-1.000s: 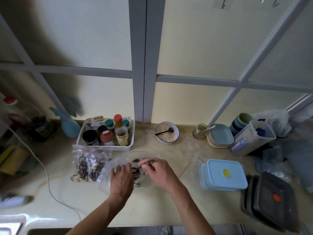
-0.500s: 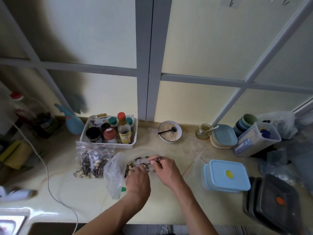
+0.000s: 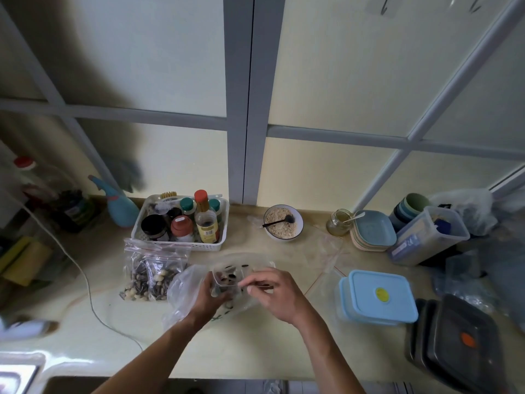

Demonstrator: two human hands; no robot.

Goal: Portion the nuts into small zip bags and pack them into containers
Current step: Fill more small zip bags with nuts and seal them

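At the lower centre of the head view, the left hand [image 3: 208,297] is gripping a small zip bag [image 3: 227,280] of nuts above the counter [image 3: 255,351], while the right hand [image 3: 279,294] is pinching its right edge. Filled bags [image 3: 152,275] are lying just left; a blue container [image 3: 379,297] is sitting at the right.

The left hand [image 3: 208,295] covers part of the small bag [image 3: 227,280]; its grip there cannot be made out. Black containers [image 3: 460,342] at the near right run off the edge. Far-left bottles [image 3: 42,194] are blurred.
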